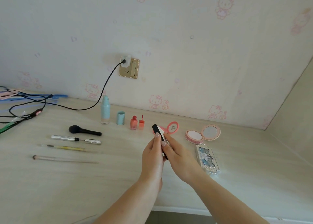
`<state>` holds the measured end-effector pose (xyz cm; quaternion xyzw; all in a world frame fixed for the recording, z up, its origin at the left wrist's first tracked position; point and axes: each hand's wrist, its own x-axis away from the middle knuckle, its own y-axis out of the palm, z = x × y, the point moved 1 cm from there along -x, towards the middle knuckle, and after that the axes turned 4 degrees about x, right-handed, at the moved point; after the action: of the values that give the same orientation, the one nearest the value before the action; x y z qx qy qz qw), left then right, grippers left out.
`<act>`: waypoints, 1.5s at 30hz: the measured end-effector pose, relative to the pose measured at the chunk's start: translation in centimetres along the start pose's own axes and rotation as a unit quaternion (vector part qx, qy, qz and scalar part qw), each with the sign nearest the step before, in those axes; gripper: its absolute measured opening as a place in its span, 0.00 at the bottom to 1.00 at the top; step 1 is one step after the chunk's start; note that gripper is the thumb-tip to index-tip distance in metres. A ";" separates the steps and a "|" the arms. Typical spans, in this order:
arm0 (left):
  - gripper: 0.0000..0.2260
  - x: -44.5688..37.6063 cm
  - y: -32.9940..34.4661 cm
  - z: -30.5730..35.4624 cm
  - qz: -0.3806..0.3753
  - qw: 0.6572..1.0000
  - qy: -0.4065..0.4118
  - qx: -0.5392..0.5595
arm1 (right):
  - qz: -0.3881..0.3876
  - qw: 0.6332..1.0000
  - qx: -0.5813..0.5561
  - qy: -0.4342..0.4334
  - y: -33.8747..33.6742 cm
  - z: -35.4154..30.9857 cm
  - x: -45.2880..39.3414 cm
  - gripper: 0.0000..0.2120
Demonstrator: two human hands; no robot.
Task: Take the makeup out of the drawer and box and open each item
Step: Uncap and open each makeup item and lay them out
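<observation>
A slim black-and-white makeup stick [158,130] is held above the desk by both hands. My left hand [153,157] grips its lower part, thumb along the side. My right hand [177,157] holds it from the right. Behind it lies an open pink compact [172,127]. An open pink powder compact with mirror [203,134] and a closed ornate blue case [207,157] lie to the right. To the left stand an uncapped blue bottle [105,110], its cap [120,117] and an opened red lip tint [133,123] with its wand cap [141,123].
On the wooden desk [67,181], a black brush [84,130], an opened silver mascara [76,139], a yellow pencil [66,148] and a thin brush [64,159] lie at left. Hangers and black cables [25,105] crowd the far left. A wall socket [129,68] has a charger plugged in.
</observation>
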<state>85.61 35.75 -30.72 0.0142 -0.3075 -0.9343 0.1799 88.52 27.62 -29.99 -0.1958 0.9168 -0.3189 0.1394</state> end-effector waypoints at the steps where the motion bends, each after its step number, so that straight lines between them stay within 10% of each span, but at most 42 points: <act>1: 0.13 0.0 -0.1 0.0 0.004 1.000 -0.001 -0.006 | 0.000 1.000 0.001 -0.002 0.1 -0.1 0.0 0.19; 15: 0.17 -2.3 -1.6 0.3 0.074 0.993 -0.087 0.002 | 0.042 0.972 -0.183 0.140 -0.1 -0.5 -0.8 0.17; 21: 0.14 -3.2 -2.7 1.1 0.093 0.984 -0.140 0.055 | 0.067 0.863 -0.437 0.243 -1.8 0.2 -1.6 0.13; 29: 0.12 -5.4 -4.2 1.5 0.086 0.985 -0.140 -0.052 | 0.096 0.823 -0.489 0.274 -2.0 2.7 -1.5 0.10; 39: 0.07 -7.0 -5.3 1.1 0.046 0.967 -0.124 -0.217 | 0.077 0.870 -0.416 0.254 -0.9 4.8 -2.3 0.15; 45: 0.27 -7.0 -5.3 2.3 -0.011 0.911 -0.068 -0.406 | 0.060 0.915 -0.324 0.233 -1.5 5.1 -2.6 0.19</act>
<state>90.10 43.47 -32.51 -0.1200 0.0865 -0.9793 0.1384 93.16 24.94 -32.57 -0.0953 0.9863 -0.0320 -0.1308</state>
